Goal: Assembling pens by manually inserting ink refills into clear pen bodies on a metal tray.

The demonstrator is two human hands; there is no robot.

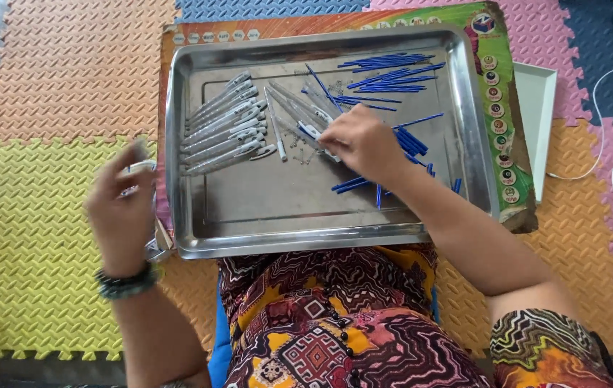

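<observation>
The person is sitting on the foam floor mat [48,237] with a steel tray [335,237] in front of the knees, and the right hand [364,144] is reaching into the middle of it, fingers curled down and pinching at a clear pen barrel [313,133] among the loose ones. The left hand [123,208] is hovering off the tray's left edge, blurred with motion; it is closed loosely around something pale, probably a pen part, though I cannot tell exactly what.

To do this pick well, I would judge that the right hand is best taking one barrel at a time by its end, lifting it clear of its neighbours so the loose heap is not being scattered, and keeping the finished row undisturbed.

Counting as best I can: one tray, lying on one printed cardboard sheet [507,144]. The neat row of assembled pens [224,129] on the left side is showing about ten. The loose clear barrels near the fingers are numbering roughly six (they overlap, so this is rough). The blue ink refills [392,75] are lying in a pile of perhaps fifteen at the top right, with about ten more partly hidden beneath the right wrist. One white tray [536,122] is sticking out at the right.
</observation>
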